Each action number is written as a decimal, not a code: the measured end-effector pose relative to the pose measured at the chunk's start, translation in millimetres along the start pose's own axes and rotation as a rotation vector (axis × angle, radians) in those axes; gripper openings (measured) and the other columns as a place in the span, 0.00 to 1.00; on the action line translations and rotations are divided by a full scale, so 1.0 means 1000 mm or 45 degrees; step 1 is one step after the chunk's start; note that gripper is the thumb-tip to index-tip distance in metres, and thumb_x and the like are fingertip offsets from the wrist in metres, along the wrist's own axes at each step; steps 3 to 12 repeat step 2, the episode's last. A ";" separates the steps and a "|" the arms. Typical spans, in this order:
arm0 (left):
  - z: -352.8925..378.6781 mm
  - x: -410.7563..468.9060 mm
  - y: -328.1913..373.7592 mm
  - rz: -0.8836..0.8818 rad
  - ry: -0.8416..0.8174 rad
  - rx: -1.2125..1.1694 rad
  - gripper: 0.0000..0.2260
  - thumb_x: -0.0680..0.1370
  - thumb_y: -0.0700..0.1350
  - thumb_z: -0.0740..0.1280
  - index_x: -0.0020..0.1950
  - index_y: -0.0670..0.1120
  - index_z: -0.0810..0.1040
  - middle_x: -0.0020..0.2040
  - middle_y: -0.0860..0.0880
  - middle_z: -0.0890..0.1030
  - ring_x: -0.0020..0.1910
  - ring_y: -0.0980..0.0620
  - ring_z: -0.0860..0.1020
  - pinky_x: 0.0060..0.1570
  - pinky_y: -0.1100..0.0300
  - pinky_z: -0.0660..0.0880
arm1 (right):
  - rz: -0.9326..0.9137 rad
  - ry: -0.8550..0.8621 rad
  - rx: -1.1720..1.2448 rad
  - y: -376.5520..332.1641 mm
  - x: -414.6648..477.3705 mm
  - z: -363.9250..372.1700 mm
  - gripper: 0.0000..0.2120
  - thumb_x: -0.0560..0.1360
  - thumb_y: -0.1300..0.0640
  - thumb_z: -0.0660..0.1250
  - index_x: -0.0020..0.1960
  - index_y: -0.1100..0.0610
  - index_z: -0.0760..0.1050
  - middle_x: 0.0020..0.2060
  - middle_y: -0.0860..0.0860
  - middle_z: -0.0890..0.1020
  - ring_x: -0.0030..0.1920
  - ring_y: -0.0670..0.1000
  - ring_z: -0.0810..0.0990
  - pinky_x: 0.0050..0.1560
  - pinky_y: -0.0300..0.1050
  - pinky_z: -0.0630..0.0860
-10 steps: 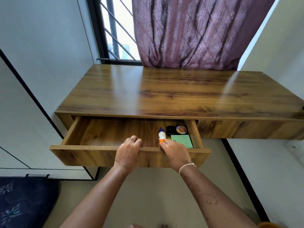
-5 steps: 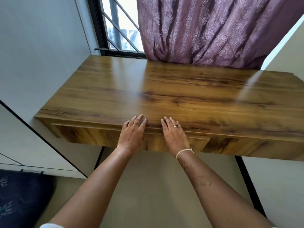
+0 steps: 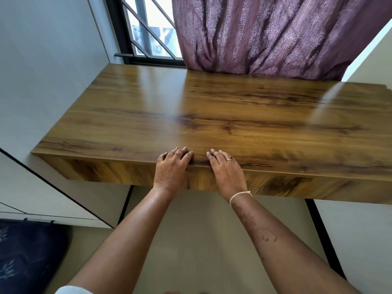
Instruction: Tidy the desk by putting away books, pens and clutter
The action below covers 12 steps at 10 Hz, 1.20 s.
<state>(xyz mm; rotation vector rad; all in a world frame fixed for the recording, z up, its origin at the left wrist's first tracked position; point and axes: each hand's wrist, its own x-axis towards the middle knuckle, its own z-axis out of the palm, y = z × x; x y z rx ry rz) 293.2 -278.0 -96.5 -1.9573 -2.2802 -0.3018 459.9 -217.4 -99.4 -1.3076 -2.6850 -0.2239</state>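
Head view: both grips are open and hold nothing. The left hand (image 3: 172, 169) and the right hand (image 3: 226, 171) lie flat, side by side but not touching. Their palms rest against the drawer front (image 3: 118, 172), and the straight fingers (image 3: 213, 155) reach over its top edge onto the counter (image 3: 244, 115).

Step in hand (judged): seating the drawer fully.

1. Keep both palms level on the drawer front and press evenly, so that neither side leads and the drawer does not bind.
2. Keep the fingers above the drawer front, on the counter, clear of the seam.
3. Check the fit. The drawer front appears flush with the fixed panel (image 3: 318, 186) to its right, so only light pressure should be needed.
4. Lift both hands straight back and confirm that the drawer front does not spring out.

Task items: no book, pen or loose item shows in this view. Anything stored behind the drawer front is hidden.

Surroundings, relative to the drawer front:
- Far beyond it, a purple curtain (image 3: 265, 32) hangs to the back edge of the counter.
- A barred window (image 3: 146, 35) is just left of the curtain.
- Below it is the pale floor (image 3: 191, 230).
- Below and well to the left lies dark patterned fabric (image 3: 25, 251).
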 end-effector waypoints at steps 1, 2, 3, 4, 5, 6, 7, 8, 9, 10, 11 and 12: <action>-0.012 0.002 0.006 -0.035 -0.100 0.030 0.25 0.74 0.44 0.69 0.70 0.53 0.68 0.71 0.49 0.71 0.70 0.47 0.68 0.64 0.49 0.67 | -0.022 -0.083 0.080 0.004 0.001 -0.007 0.31 0.72 0.55 0.70 0.74 0.54 0.65 0.71 0.52 0.70 0.70 0.54 0.68 0.68 0.49 0.69; -0.033 0.013 0.024 -0.080 -0.263 0.058 0.27 0.70 0.53 0.72 0.67 0.50 0.68 0.67 0.46 0.70 0.67 0.45 0.69 0.62 0.47 0.69 | 0.182 -0.066 0.276 0.008 -0.003 -0.021 0.32 0.77 0.37 0.57 0.76 0.51 0.59 0.75 0.51 0.62 0.74 0.53 0.62 0.71 0.51 0.65; -0.033 0.013 0.024 -0.080 -0.263 0.058 0.27 0.70 0.53 0.72 0.67 0.50 0.68 0.67 0.46 0.70 0.67 0.45 0.69 0.62 0.47 0.69 | 0.182 -0.066 0.276 0.008 -0.003 -0.021 0.32 0.77 0.37 0.57 0.76 0.51 0.59 0.75 0.51 0.62 0.74 0.53 0.62 0.71 0.51 0.65; -0.033 0.013 0.024 -0.080 -0.263 0.058 0.27 0.70 0.53 0.72 0.67 0.50 0.68 0.67 0.46 0.70 0.67 0.45 0.69 0.62 0.47 0.69 | 0.182 -0.066 0.276 0.008 -0.003 -0.021 0.32 0.77 0.37 0.57 0.76 0.51 0.59 0.75 0.51 0.62 0.74 0.53 0.62 0.71 0.51 0.65; -0.033 0.013 0.024 -0.080 -0.263 0.058 0.27 0.70 0.53 0.72 0.67 0.50 0.68 0.67 0.46 0.70 0.67 0.45 0.69 0.62 0.47 0.69 | 0.182 -0.066 0.276 0.008 -0.003 -0.021 0.32 0.77 0.37 0.57 0.76 0.51 0.59 0.75 0.51 0.62 0.74 0.53 0.62 0.71 0.51 0.65; -0.033 0.013 0.024 -0.080 -0.263 0.058 0.27 0.70 0.53 0.72 0.67 0.50 0.68 0.67 0.46 0.70 0.67 0.45 0.69 0.62 0.47 0.69 | 0.182 -0.066 0.276 0.008 -0.003 -0.021 0.32 0.77 0.37 0.57 0.76 0.51 0.59 0.75 0.51 0.62 0.74 0.53 0.62 0.71 0.51 0.65; -0.033 0.013 0.024 -0.080 -0.263 0.058 0.27 0.70 0.53 0.72 0.67 0.50 0.68 0.67 0.46 0.70 0.67 0.45 0.69 0.62 0.47 0.69 | 0.182 -0.066 0.276 0.008 -0.003 -0.021 0.32 0.77 0.37 0.57 0.76 0.51 0.59 0.75 0.51 0.62 0.74 0.53 0.62 0.71 0.51 0.65; -0.033 0.013 0.024 -0.080 -0.263 0.058 0.27 0.70 0.53 0.72 0.67 0.50 0.68 0.67 0.46 0.70 0.67 0.45 0.69 0.62 0.47 0.69 | 0.182 -0.066 0.276 0.008 -0.003 -0.021 0.32 0.77 0.37 0.57 0.76 0.51 0.59 0.75 0.51 0.62 0.74 0.53 0.62 0.71 0.51 0.65; -0.033 0.013 0.024 -0.080 -0.263 0.058 0.27 0.70 0.53 0.72 0.67 0.50 0.68 0.67 0.46 0.70 0.67 0.45 0.69 0.62 0.47 0.69 | 0.182 -0.066 0.276 0.008 -0.003 -0.021 0.32 0.77 0.37 0.57 0.76 0.51 0.59 0.75 0.51 0.62 0.74 0.53 0.62 0.71 0.51 0.65; -0.033 0.013 0.024 -0.080 -0.263 0.058 0.27 0.70 0.53 0.72 0.67 0.50 0.68 0.67 0.46 0.70 0.67 0.45 0.69 0.62 0.47 0.69 | 0.182 -0.066 0.276 0.008 -0.003 -0.021 0.32 0.77 0.37 0.57 0.76 0.51 0.59 0.75 0.51 0.62 0.74 0.53 0.62 0.71 0.51 0.65; -0.033 0.013 0.024 -0.080 -0.263 0.058 0.27 0.70 0.53 0.72 0.67 0.50 0.68 0.67 0.46 0.70 0.67 0.45 0.69 0.62 0.47 0.69 | 0.182 -0.066 0.276 0.008 -0.003 -0.021 0.32 0.77 0.37 0.57 0.76 0.51 0.59 0.75 0.51 0.62 0.74 0.53 0.62 0.71 0.51 0.65; -0.033 0.013 0.024 -0.080 -0.263 0.058 0.27 0.70 0.53 0.72 0.67 0.50 0.68 0.67 0.46 0.70 0.67 0.45 0.69 0.62 0.47 0.69 | 0.182 -0.066 0.276 0.008 -0.003 -0.021 0.32 0.77 0.37 0.57 0.76 0.51 0.59 0.75 0.51 0.62 0.74 0.53 0.62 0.71 0.51 0.65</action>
